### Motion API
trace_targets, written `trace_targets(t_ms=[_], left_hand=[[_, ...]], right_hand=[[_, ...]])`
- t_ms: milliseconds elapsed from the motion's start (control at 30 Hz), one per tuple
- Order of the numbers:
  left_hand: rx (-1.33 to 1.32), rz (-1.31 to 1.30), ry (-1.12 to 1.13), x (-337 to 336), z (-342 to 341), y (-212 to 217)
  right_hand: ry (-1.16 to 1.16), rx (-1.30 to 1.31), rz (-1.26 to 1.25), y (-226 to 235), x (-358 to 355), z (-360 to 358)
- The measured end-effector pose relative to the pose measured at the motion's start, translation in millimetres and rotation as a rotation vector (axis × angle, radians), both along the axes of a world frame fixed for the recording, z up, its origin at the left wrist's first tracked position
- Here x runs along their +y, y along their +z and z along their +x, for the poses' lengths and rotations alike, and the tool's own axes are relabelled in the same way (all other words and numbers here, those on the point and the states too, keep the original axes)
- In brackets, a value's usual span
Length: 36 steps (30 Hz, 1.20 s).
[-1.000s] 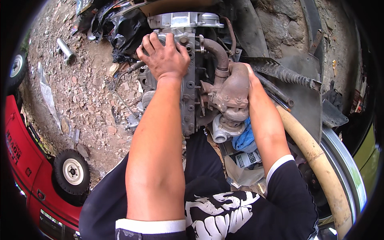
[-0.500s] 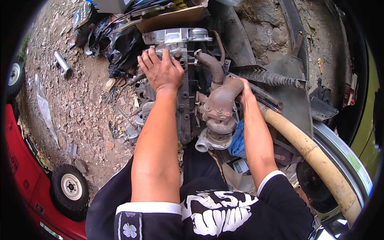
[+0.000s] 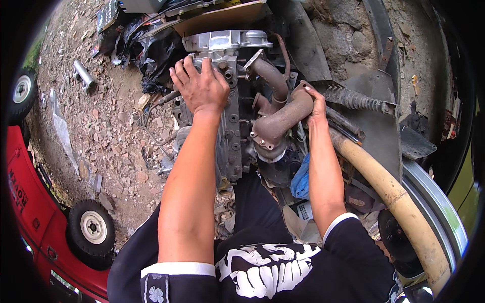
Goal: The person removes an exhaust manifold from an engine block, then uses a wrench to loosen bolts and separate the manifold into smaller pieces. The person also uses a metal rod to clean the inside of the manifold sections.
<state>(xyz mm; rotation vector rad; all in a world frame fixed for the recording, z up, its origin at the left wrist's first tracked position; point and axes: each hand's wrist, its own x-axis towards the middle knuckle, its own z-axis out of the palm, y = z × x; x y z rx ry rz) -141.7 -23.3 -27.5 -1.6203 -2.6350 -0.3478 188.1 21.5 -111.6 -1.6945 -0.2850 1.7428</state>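
A greasy engine block (image 3: 230,126) lies on the dirt in front of me. My left hand (image 3: 200,87) rests palm down on its upper left side, fingers spread over the metal edge. A rusty exhaust manifold with a turbo housing (image 3: 277,123) sticks out from the block's right side. My right hand (image 3: 316,103) grips the far right end of that manifold, fingers wrapped around it. A silver cast cover (image 3: 227,39) sits at the far end of the block.
A red wheeled jack (image 3: 45,212) stands at the left. A thick tan hose (image 3: 389,194) curves along the right beside a coil spring strut (image 3: 356,100). A blue rag (image 3: 301,179), black plastic (image 3: 154,53) and a metal tube (image 3: 84,76) lie around on gravel.
The view has shifted so the engine sits lower and further right in the picture. My right hand has come up onto the manifold's outer end; my left hand stays on the block.
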Motion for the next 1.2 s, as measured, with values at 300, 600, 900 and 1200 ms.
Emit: trace_targets(t_ms=[300, 600, 900, 1200], left_hand=[[0.015, 0.064, -0.040, 6, -4, -1], [0.020, 0.035, -0.041, 5, -3, -5], [0.019, 0.052, -0.030, 6, -1, -3], [0.050, 0.091, -0.026, 3, -3, -8]], right_hand=[[-0.058, -0.033, 0.114, -7, 10, -11], [-0.031, -0.048, 0.142, -14, 9, -10], [-0.061, -0.011, 0.091, -26, 14, -10], [-0.155, 0.175, 0.041, -28, 3, -9]])
